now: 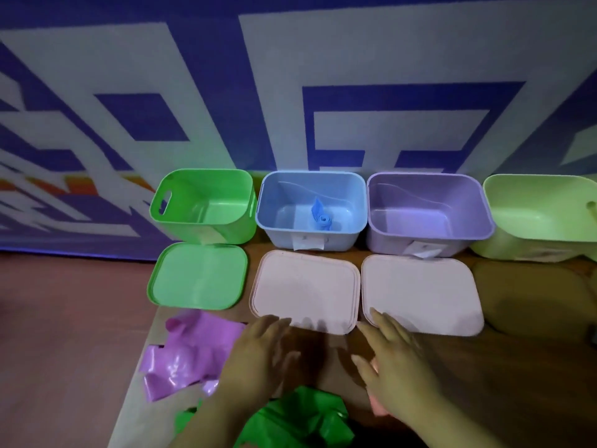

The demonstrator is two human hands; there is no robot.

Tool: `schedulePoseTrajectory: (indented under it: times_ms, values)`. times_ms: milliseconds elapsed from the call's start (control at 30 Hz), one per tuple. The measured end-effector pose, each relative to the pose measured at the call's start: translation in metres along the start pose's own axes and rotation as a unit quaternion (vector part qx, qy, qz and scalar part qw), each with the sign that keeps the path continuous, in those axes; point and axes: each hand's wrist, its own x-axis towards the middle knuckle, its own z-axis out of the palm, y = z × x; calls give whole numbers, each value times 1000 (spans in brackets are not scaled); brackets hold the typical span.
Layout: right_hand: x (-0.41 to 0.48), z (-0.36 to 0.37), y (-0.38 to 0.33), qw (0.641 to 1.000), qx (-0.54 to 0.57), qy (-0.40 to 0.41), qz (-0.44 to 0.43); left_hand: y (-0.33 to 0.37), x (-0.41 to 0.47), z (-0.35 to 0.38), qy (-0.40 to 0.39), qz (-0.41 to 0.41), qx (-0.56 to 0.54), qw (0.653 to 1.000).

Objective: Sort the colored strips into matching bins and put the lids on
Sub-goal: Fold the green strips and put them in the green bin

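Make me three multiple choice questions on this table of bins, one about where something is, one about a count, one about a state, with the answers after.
1. Where is the blue strip?
A. in the blue bin
B. on the green lid
C. in the purple bin

2. How many lids lie in front of the bins?
A. one
B. two
C. three

3. How is the purple bin?
A. lidded
B. open and empty
C. open and full

Answers:
1 A, the strip lies curled on the blue bin's floor.
2 C, the green lid and two pale lids lie flat before the bins.
3 B, its floor shows bare and no lid covers it.
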Motion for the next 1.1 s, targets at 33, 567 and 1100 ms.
schedulePoseTrajectory:
  times_ms: [33, 567, 1100]
  values:
    - [-8, 7, -5, 1000, -3, -19, -4, -4, -14, 5, -5, -5, -5, 1000]
    - [-56, 64, -47, 977, 113, -168, 72, -33, -84, 60, -130, -24, 16, 991]
    - [-67, 11, -62, 895, 391, -58, 207, -8, -68, 42, -86, 78, -133, 984]
